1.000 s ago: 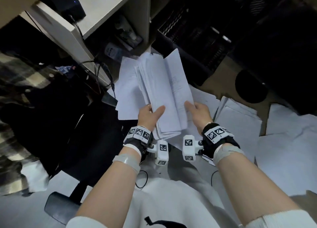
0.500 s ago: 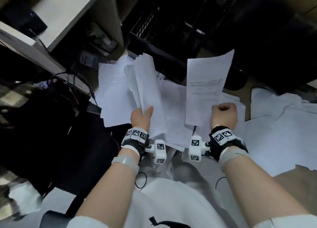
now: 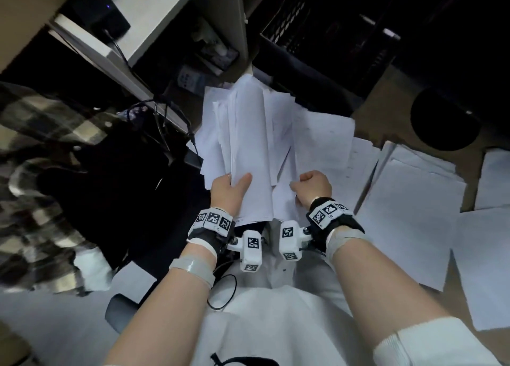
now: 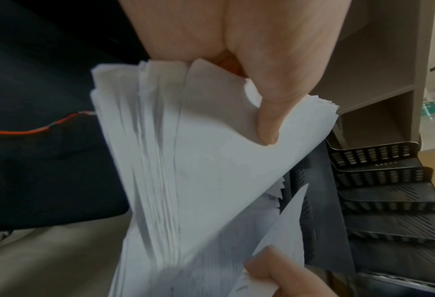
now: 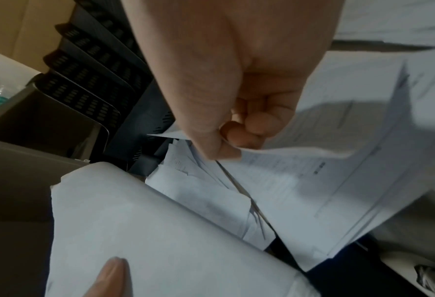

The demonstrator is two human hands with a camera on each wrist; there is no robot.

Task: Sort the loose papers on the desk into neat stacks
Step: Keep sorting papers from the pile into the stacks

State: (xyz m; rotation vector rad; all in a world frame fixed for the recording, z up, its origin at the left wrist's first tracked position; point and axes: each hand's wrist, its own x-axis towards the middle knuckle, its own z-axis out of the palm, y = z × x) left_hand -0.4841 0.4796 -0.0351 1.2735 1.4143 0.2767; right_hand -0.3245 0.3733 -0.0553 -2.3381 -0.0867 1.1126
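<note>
My left hand [image 3: 227, 190] grips a thick paper stack [image 3: 249, 156], held up over my lap, thumb on top. My right hand [image 3: 313, 187] pinches one sheet's [image 5: 312, 180] edge beside it. More loose papers [image 3: 414, 200] cover the counter [image 3: 386, 90].

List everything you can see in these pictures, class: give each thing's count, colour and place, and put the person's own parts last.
Paper bundle: one thick bundle, white, held up in front of the person.
Single sheet: one, white with print, beside the bundle on its right.
Loose papers: many, white, spread over the surface at right.
Stacked trays: one tiered set, black, behind the papers.
Shelf unit: one, pale, upper left.
Cables: several, black, under the shelf.
Plaid cloth: one, black and cream, far left.
Left hand: one, grips the bundle, thumb on top.
Right hand: one, fingers pinching the single sheet.
</note>
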